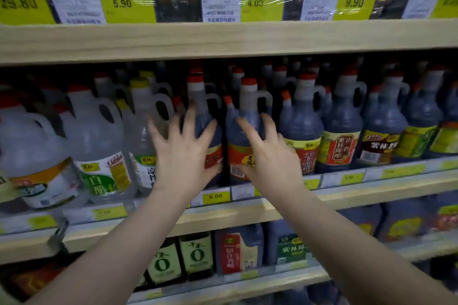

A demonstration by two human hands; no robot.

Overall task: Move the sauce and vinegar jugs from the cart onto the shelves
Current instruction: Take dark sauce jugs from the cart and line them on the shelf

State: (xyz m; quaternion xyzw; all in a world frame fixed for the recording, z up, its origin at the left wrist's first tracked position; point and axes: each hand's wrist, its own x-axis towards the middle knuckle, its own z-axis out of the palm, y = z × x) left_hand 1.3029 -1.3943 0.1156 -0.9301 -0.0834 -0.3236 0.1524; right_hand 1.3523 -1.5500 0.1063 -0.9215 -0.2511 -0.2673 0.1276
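Both bare forearms reach up, left hand (182, 148) and right hand (266, 156) grip wide, fingers spread against two dark red-capped plastic vinegar jugs (244, 131) already standing on middle wooden shelf (371, 195); cart unseen, remaining stock unknown.

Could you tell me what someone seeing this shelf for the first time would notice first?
Most striking are the two bare hands at centre, fingers spread: the left hand lies against one dark jug on the middle shelf, and the right hand against the dark jug beside it. Next come the clear white-vinegar jugs to their left and the bright yellow price tags along the upper shelf edge.
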